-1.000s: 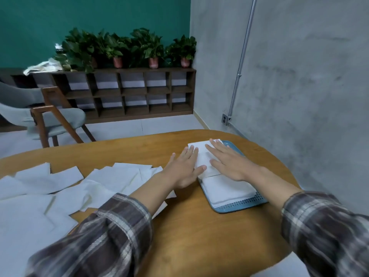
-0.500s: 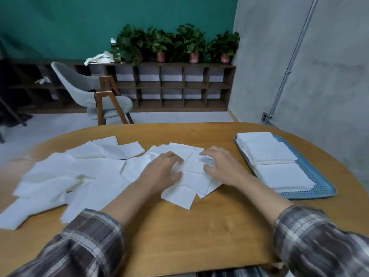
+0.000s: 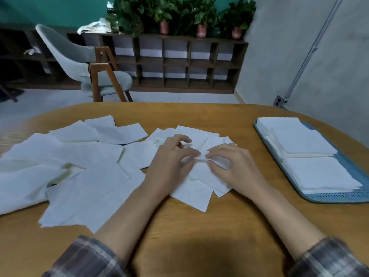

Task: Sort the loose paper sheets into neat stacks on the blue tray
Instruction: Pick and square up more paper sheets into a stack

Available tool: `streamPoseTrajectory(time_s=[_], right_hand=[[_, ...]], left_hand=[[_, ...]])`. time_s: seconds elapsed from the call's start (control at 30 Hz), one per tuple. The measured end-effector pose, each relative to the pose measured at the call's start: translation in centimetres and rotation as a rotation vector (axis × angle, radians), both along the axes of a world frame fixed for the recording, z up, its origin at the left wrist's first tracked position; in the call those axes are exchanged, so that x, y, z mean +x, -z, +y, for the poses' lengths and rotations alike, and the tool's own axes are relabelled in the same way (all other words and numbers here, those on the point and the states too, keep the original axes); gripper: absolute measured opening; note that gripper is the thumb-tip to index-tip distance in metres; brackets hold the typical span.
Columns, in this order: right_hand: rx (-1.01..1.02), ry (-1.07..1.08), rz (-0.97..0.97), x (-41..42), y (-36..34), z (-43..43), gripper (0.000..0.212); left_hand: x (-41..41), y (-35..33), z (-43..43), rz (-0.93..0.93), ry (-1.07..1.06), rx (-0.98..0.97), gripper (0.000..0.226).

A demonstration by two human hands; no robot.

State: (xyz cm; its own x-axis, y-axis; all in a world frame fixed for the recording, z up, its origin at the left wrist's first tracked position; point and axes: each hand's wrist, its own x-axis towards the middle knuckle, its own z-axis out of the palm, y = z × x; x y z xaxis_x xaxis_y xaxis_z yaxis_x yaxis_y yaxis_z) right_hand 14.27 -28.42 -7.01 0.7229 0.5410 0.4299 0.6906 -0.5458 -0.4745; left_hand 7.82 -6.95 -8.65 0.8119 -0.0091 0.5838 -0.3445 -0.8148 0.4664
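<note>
Table: wooden, rounded, grey wall behind.
Loose sheets: left and centre, overlapping, too many to count.
Left hand: fingers curled, pinching top sheet.
Right hand: pinches the same sheet.
Blue tray: one, rightward, nearer the right hand.
Stacks: two, perhaps three.

The wooden table had lots of white paper sheets spread over its left side and middle, many lying on top of each other. A blue tray sat near the right edge, apart from them.
</note>
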Motion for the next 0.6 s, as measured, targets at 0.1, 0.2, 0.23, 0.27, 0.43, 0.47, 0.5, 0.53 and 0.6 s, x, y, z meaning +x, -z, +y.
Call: streamPoseTrajectory(time_s=[0.1, 0.2, 0.23, 0.27, 0.43, 0.47, 0.5, 0.53, 0.6], right_hand=[[0.102, 0.004, -0.063, 0.1, 0.5, 0.0, 0.009], [0.228, 0.001, -0.017, -0.5, 0.1, 0.1, 0.008], [0.264, -0.008, 0.019, -0.7, -0.1, 0.1, 0.009], [0.298, -0.019, 0.072, -0.8, -0.2, 0.0, 0.01], [0.553, -0.084, 0.47, -1.6, -1.3, -0.3, 0.005], [0.585, -0.094, 0.502, -1.7, -1.5, -0.3, 0.005], [0.615, -0.107, 0.533, -1.8, -1.6, -0.2, 0.005], [0.643, -0.116, 0.567, -1.9, -1.8, -0.1, 0.004], [0.69, -0.116, 0.62, -2.0, -2.2, -0.2, 0.009]], left_hand=[[0.2, -0.1, -0.3, -0.064, -0.008, -0.003, 0.007], [-0.7, -1.3, -1.0, -0.101, 0.013, -0.036, 0.008], [-1.0, -1.8, -1.2, -0.105, 0.018, -0.074, 0.007], [-1.3, -2.4, -1.4, -0.106, 0.019, -0.119, 0.005], [-2.3, -4.3, -1.9, 0.033, 0.049, -0.408, 0.004], [-2.4, -4.5, -1.9, 0.07, 0.05, -0.427, 0.008], [-2.5, -4.6, -1.8, 0.098, 0.044, -0.425, 0.013], [-2.5, -4.5, -1.7, 0.125, 0.036, -0.416, 0.016], [-2.4, -4.5, -1.2, 0.182, 0.03, -0.414, 0.018]])
